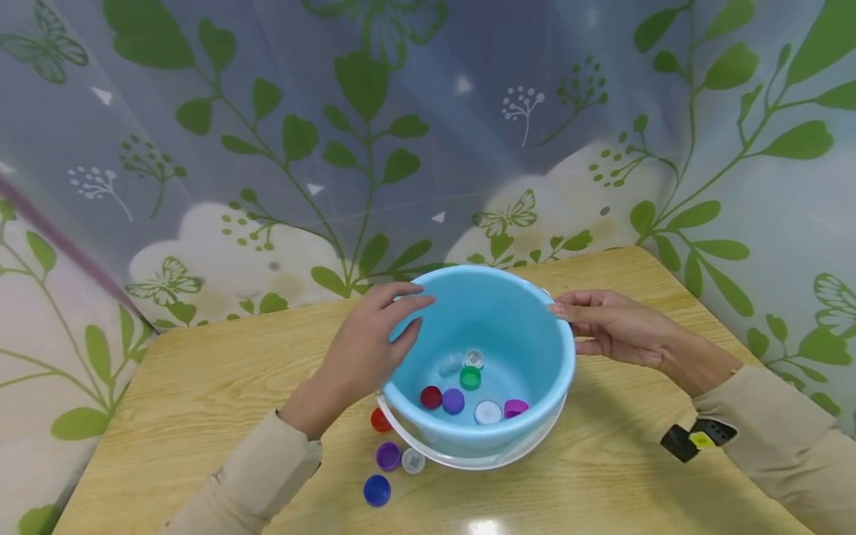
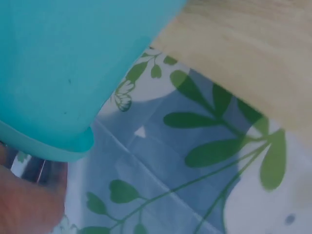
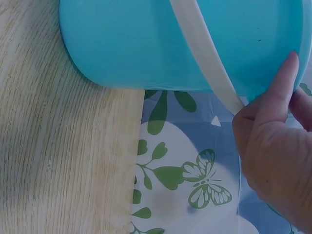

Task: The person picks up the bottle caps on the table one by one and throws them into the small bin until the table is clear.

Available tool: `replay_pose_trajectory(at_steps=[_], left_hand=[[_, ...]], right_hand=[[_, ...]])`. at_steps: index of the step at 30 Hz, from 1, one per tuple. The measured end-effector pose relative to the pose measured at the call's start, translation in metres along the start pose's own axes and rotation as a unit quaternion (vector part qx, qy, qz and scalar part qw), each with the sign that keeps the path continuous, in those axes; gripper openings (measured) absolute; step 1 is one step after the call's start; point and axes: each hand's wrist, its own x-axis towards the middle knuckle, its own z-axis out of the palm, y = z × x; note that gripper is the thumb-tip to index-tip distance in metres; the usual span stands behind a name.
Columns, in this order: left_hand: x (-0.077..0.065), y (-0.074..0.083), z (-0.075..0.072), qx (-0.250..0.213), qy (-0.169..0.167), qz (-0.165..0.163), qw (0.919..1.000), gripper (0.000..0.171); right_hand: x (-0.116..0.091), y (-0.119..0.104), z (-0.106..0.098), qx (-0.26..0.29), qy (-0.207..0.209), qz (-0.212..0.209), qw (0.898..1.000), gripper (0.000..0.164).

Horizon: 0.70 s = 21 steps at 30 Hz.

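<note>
Blue bucket (image 1: 498,319); right hand (image 1: 607,327), pinching it at right; left hand (image 1: 368,345), fingers apart, at left; best steadied evenly.

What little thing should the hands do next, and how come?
Maybe the left hand should reach for the blue cap, because it lies on the table outside the bucket, while other caps sit inside. The right hand holds the bucket, which might keep it steady.

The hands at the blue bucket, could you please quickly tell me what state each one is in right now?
Left hand: open, fingers spread, at the blue bucket.
Right hand: holding the blue bucket at its edge.
</note>
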Motion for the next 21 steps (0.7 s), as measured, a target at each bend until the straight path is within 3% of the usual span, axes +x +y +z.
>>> replay_pose_trajectory(at_steps=[2, 4, 9, 12, 15, 19, 21], left_hand=[[-0.004, -0.004, 0.000, -0.014, 0.054, -0.013, 0.9983, 0.030], [-0.010, -0.009, 0.000, -0.037, 0.079, -0.048, 0.9950, 0.032], [-0.031, -0.028, 0.001, -0.087, 0.079, -0.166, 0.9792, 0.037], [-0.048, -0.041, 0.005, -0.091, 0.041, -0.217, 0.9712, 0.040], [-0.067, -0.051, 0.012, -0.087, -0.036, -0.251, 0.9634, 0.042], [-0.091, -0.056, 0.024, -0.071, -0.133, -0.259, 0.9540, 0.038], [-0.100, -0.057, 0.028, -0.059, -0.162, -0.239, 0.9557, 0.036]], right_hand=[[0.000, 0.000, 0.000, 0.002, -0.002, 0.000, 1.000, 0.019], [0.000, -0.001, 0.000, 0.005, -0.005, 0.000, 1.000, 0.019], [0.000, -0.001, 0.001, 0.002, -0.007, -0.001, 1.000, 0.019], [0.000, -0.001, 0.001, -0.009, -0.002, -0.003, 1.000, 0.019], [-0.001, -0.002, 0.001, -0.012, -0.003, -0.006, 1.000, 0.018], [-0.001, -0.001, 0.000, -0.002, -0.011, -0.007, 1.000, 0.018], [0.000, 0.000, 0.000, 0.000, -0.010, -0.006, 1.000, 0.018]])
